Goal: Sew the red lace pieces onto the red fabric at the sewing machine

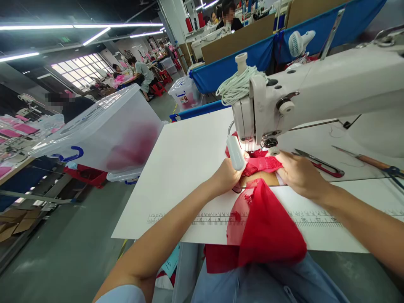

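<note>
Red fabric (268,223) with sheer lace parts runs from under the head of a white sewing machine (303,92) over the table edge onto my lap. My left hand (229,174) is closed on the fabric's left side, close to the needle area, partly behind a white lamp-like piece (235,152). On the right, my right hand (296,172) pinches the other end of the same taut red strip. The needle tip and the cloth right under the presser foot are hard to make out. A bundle of pale green cord (241,84) hangs on the machine head.
Thread snips (322,164) and a wooden-handled pointed tool (369,160) lie right of my right hand. A printed ruler (214,219) runs along the white table (176,168). Left stands a translucent plastic bin (104,134). A small fan (299,42) and other workers are beyond.
</note>
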`<state>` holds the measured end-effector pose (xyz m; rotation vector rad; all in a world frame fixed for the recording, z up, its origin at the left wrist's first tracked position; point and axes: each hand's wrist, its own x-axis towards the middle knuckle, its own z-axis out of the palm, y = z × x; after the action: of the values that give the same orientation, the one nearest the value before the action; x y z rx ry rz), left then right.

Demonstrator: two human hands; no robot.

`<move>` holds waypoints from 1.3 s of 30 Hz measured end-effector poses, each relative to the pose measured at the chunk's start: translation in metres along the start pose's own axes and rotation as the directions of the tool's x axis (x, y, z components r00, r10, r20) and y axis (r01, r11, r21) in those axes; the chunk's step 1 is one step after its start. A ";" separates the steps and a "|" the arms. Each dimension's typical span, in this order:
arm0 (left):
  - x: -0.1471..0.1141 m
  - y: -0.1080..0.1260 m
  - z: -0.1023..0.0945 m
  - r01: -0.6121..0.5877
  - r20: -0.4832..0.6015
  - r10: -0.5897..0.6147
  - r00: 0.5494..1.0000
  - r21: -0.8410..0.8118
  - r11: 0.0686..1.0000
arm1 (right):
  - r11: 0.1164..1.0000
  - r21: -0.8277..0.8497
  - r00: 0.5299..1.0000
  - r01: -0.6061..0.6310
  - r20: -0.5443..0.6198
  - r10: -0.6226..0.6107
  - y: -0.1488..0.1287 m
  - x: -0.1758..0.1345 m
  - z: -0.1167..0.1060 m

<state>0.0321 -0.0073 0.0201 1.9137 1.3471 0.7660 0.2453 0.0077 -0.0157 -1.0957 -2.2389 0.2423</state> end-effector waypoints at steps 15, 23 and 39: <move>0.004 0.007 -0.016 0.036 0.192 -0.030 0.981 -0.027 0.999 | 0.973 0.199 0.970 0.114 -0.235 -0.066 0.002 0.004 -0.002; 0.009 0.016 -0.030 0.024 0.345 -0.017 0.939 -0.015 1.000 | 0.982 0.163 0.975 0.091 -0.217 -0.055 0.001 0.004 -0.005; -0.004 0.011 0.008 0.160 -0.028 -0.159 0.987 0.039 0.986 | 0.983 0.147 0.981 0.114 -0.170 -0.088 0.000 0.002 -0.007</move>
<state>0.0427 -0.0154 0.0234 1.8075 1.5212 0.6894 0.2481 0.0084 -0.0091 -0.8834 -2.0845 0.2706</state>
